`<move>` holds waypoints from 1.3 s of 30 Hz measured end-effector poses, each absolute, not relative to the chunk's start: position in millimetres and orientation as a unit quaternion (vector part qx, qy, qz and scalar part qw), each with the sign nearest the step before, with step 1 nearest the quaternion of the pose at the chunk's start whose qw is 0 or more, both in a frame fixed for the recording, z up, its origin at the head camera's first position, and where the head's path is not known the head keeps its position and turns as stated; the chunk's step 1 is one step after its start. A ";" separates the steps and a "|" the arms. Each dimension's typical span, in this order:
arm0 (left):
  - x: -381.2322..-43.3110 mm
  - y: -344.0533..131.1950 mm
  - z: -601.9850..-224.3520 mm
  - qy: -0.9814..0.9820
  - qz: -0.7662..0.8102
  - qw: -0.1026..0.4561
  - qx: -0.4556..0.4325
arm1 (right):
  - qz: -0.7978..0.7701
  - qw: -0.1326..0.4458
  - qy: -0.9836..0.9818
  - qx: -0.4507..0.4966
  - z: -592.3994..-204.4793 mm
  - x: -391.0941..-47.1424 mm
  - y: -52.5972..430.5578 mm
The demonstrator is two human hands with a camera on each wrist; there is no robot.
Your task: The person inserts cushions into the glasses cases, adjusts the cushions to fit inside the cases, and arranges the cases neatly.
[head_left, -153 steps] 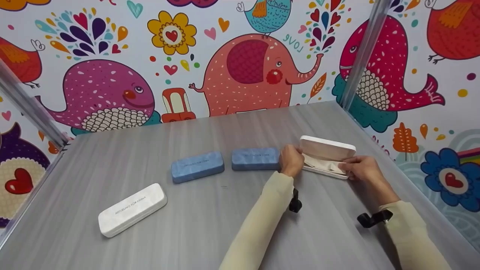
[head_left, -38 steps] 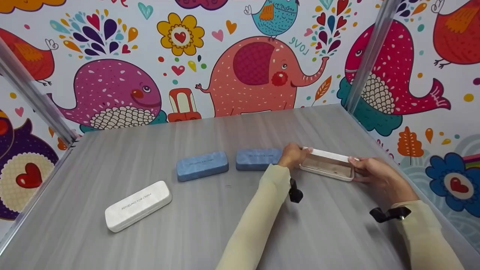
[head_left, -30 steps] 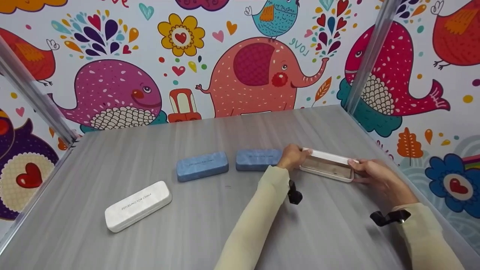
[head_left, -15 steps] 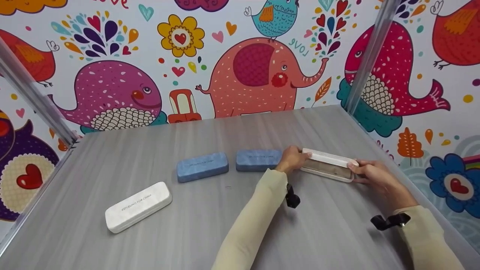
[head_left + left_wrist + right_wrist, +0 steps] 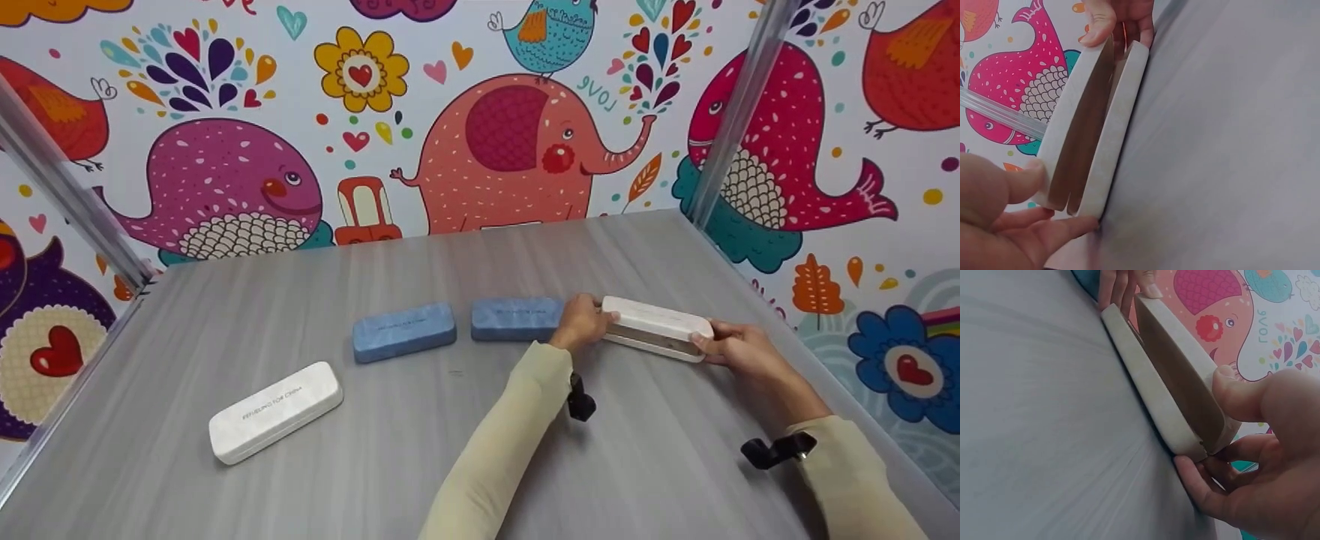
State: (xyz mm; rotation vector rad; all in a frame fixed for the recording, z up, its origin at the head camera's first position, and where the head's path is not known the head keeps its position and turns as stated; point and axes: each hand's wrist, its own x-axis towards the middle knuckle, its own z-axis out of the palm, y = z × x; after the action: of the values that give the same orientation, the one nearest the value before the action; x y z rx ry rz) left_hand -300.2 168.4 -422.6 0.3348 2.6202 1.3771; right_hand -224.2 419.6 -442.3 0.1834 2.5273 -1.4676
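At the right of the table in the head view is a white glasses case, its lid lowered with a narrow gap along the front. My left hand grips the case's left end, thumb on the lid and fingers at the base, as the left wrist view shows. The right end is held by my right hand; in the right wrist view the thumb presses the lid while the fingers lie at the base. Through the gap the brown-looking inside shows; its contents are hidden.
Just left of my left hand lies a closed blue glasses case, with another blue case beside it. A closed white glasses case lies at the front left. Patterned walls stand around the grey table.
Five seconds ago the lid stood upright over a pale cloth, with my right fingers at the cloth. Both hands now hold the ends, and the lid has swung down towards the base.
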 end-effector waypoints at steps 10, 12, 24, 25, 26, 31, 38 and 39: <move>-300.1 164.5 -430.4 0.871 0.469 0.073 0.122 | -0.489 0.077 0.867 0.053 -448.2 -222.1 416.6; -300.2 164.2 -431.4 0.871 0.472 0.073 0.119 | -0.486 0.069 0.869 0.052 -449.6 -222.5 416.1; -299.0 164.7 -431.3 0.868 0.475 0.085 0.119 | -0.463 0.060 0.883 0.049 -451.2 -222.8 417.8; -298.8 164.5 -430.7 0.868 0.474 0.084 0.119 | -0.467 0.062 0.881 0.050 -450.6 -222.8 417.8; -298.7 164.2 -430.0 0.868 0.474 0.084 0.119 | -0.469 0.066 0.879 0.050 -450.0 -222.7 418.1; -298.8 163.6 -430.1 0.864 0.482 0.088 0.114 | -0.481 0.079 0.871 0.059 -448.3 -222.0 418.2; -298.5 165.0 -433.1 0.859 0.494 0.081 0.108 | -0.470 0.096 0.873 0.083 -446.8 -221.8 419.6; -298.4 165.4 -433.6 0.859 0.494 0.079 0.108 | -0.470 0.098 0.873 0.084 -446.4 -221.6 419.9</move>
State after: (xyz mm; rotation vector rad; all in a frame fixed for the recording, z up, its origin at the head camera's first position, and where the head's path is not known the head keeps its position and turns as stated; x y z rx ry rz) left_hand -298.4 165.4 -433.6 0.3220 2.5722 1.4770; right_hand -221.6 419.9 -446.4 0.2501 2.5850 -1.3903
